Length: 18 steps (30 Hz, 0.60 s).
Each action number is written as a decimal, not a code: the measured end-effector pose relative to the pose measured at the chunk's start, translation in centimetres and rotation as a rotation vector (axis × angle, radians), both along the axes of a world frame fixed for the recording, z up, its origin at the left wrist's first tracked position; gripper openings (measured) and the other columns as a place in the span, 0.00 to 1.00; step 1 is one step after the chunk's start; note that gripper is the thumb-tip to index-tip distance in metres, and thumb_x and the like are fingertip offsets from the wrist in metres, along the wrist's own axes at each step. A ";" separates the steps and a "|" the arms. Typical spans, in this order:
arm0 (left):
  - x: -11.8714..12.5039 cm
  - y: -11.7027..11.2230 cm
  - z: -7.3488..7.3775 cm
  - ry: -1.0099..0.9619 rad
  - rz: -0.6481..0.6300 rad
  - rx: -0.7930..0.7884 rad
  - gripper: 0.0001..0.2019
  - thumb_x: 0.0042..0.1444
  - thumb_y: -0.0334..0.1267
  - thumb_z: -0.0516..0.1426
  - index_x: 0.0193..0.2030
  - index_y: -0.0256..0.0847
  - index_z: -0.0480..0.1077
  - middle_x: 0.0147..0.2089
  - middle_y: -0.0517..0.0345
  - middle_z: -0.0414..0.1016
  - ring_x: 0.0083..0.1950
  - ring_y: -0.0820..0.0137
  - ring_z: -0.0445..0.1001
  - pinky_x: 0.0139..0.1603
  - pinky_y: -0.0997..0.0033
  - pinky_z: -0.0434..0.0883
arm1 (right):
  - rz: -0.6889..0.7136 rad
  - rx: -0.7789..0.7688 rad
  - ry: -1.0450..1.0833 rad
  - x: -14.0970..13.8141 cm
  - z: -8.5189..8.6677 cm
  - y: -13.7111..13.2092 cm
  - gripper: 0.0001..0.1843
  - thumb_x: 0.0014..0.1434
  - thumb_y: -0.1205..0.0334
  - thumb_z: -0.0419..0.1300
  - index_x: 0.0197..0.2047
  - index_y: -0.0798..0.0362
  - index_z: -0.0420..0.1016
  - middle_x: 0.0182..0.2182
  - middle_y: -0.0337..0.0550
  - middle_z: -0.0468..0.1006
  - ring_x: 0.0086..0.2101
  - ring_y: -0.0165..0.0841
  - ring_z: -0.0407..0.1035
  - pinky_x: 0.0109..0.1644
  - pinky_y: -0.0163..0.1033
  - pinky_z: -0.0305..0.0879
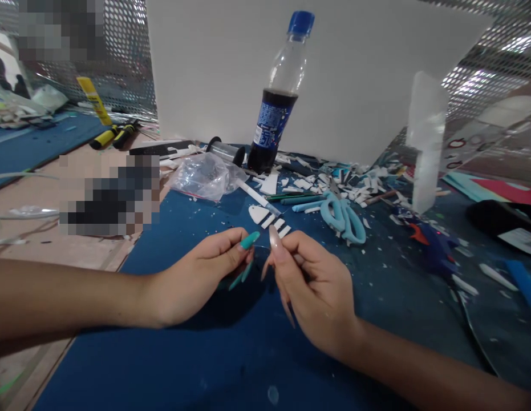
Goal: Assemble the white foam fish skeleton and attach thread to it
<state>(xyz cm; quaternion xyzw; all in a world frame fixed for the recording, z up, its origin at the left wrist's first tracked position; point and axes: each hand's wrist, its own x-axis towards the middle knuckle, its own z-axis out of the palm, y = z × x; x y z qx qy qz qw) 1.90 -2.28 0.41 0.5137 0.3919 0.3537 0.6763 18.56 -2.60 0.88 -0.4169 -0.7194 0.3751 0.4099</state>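
Observation:
My left hand (201, 274) and my right hand (312, 285) meet over the blue mat (197, 365), fingers pinched toward each other. Between the two pinches runs something thin and clear, too fine to name. The left hand wears long teal nails, the right long pale ones. Just beyond the fingertips lie small white cut strips (274, 221). Light blue scissors (342, 214) lie to the right of them on the mat.
A dark soda bottle (276, 103) with a blue cap stands at the back before a white board (359, 74). A clear plastic bag (203, 176), white scraps (355, 182), a frosted upright sheet (425, 137) and a blue glue gun (432, 242) lie around.

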 end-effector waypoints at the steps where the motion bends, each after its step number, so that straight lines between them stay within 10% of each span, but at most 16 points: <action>1: 0.0 0.0 0.1 0.008 0.003 0.001 0.11 0.60 0.45 0.49 0.32 0.39 0.60 0.26 0.64 0.54 0.26 0.78 0.51 0.26 0.77 0.54 | -0.002 0.007 -0.003 0.0 0.0 0.0 0.15 0.64 0.59 0.49 0.26 0.50 0.63 0.08 0.28 0.59 0.07 0.22 0.55 0.12 0.28 0.52; 18: -0.3 -0.1 -0.3 -0.013 0.016 -0.018 0.11 0.59 0.45 0.51 0.33 0.39 0.60 0.26 0.64 0.55 0.26 0.78 0.52 0.26 0.76 0.53 | 0.005 0.009 -0.019 0.0 0.1 -0.2 0.15 0.64 0.60 0.50 0.25 0.50 0.63 0.08 0.28 0.59 0.06 0.21 0.56 0.10 0.25 0.52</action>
